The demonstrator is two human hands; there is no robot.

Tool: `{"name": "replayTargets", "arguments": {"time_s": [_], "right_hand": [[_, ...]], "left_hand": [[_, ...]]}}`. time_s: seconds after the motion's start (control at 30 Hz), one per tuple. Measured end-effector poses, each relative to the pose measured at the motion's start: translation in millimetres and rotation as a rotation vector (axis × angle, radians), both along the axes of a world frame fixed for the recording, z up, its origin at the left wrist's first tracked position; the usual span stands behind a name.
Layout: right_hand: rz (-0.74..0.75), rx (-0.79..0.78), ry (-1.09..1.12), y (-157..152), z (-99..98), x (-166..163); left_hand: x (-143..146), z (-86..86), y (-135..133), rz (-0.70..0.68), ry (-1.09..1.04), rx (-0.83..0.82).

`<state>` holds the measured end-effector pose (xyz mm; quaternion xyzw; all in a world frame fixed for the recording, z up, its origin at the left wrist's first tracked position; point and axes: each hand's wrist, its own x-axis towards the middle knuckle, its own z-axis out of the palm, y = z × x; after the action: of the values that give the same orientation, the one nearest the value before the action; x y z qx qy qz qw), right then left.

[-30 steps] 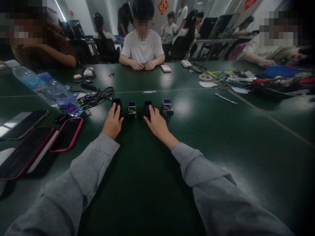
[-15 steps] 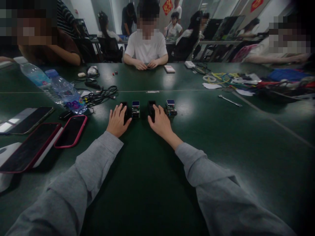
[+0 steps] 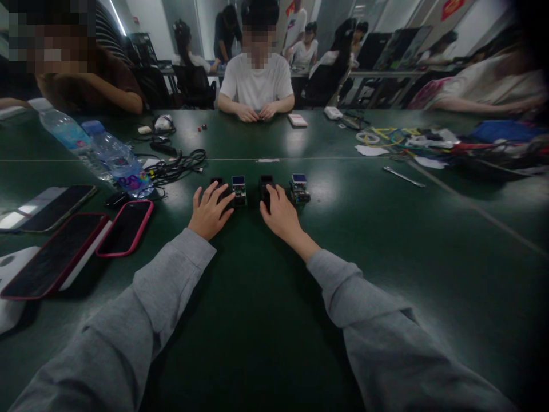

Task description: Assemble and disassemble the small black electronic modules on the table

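Four small parts stand in a row on the green table. My left hand lies over the leftmost black casing, its fingers spread, the tips reaching the circuit board with a blue screen. My right hand rests with its fingers on the second black casing. Another circuit board with a blue screen stands untouched just to its right. Both arms wear grey sleeves.
Two plastic water bottles, black cables and several phones lie at the left. A metal wrench and a heap of coloured wires and papers lie at the right. A person in a white shirt sits opposite; others sit at both sides.
My left hand has slid to the right across the black casing and its fingers have spread toward the first board. My right hand has barely moved.
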<state>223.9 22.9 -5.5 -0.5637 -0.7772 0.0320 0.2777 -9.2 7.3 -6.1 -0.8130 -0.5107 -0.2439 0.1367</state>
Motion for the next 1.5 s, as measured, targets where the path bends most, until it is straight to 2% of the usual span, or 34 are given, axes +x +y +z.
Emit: {"name": "replayTargets", "arguments": {"time_s": [0.27, 0.53, 0.8, 1.13, 1.33, 1.5], "right_hand": [[0.001, -0.010, 0.008, -1, 1.4, 1], [-0.008, 0.086, -0.046, 1, -0.8, 0], [0.019, 0.067, -0.027, 0, 0.2, 1], [0.031, 0.114, -0.016, 1, -0.6, 2], [0.168, 0.173, -0.055, -13, 11.2, -2], [0.193, 0.190, -0.024, -13, 9.7, -2]], "left_hand": [[-1, -3.0, 2, 0.064, -0.106, -0.031], [-4, -6.0, 5, 0.038, -0.080, -0.082], [-6, -7.8, 9, -0.038, -0.099, -0.085], [-4, -6.4, 6, 0.015, -0.078, -0.059], [-2, -3.0, 4, 0.002, -0.058, -0.057], [0, 0.7, 1, -0.039, -0.006, -0.055]]}}
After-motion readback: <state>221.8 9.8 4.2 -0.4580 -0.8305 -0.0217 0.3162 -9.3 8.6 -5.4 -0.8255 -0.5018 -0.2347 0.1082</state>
